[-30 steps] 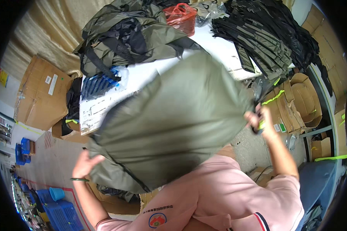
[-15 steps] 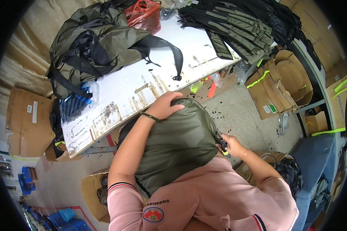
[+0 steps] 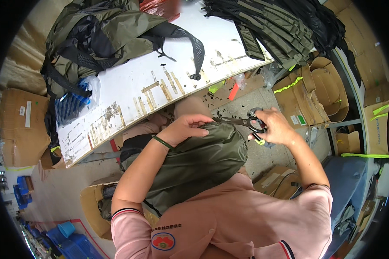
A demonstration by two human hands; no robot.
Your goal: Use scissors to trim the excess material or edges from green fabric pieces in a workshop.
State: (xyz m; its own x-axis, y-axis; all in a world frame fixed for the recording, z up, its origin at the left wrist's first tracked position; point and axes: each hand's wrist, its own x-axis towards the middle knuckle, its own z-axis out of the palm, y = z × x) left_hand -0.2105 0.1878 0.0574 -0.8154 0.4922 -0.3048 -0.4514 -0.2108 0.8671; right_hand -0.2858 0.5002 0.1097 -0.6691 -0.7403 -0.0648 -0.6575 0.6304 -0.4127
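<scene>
An olive-green bag [image 3: 194,166] of thin, shiny fabric lies across my lap, with black material at its left end. My left hand [image 3: 182,130] is closed in a pinch on the fabric at the bag's far edge. In my right hand [image 3: 276,126] is a pair of dark scissors [image 3: 243,122] with a yellow-green bit by the handle. The blades point left along that edge, their tips close to my left fingertips. Whether anything lies between the blades is too small to tell.
Ahead is a white worktable [image 3: 129,93] with worn tape marks. It bears an olive backpack [image 3: 116,36], a red plastic bag [image 3: 162,8] and a pile of olive straps [image 3: 274,34]. Cardboard boxes [image 3: 296,97] stand to the right, and dark scraps litter the floor.
My right hand has come up and left from the bag's right side, bringing the scissors to the far edge. My left hand has gone from resting on the bag to pinching its edge.
</scene>
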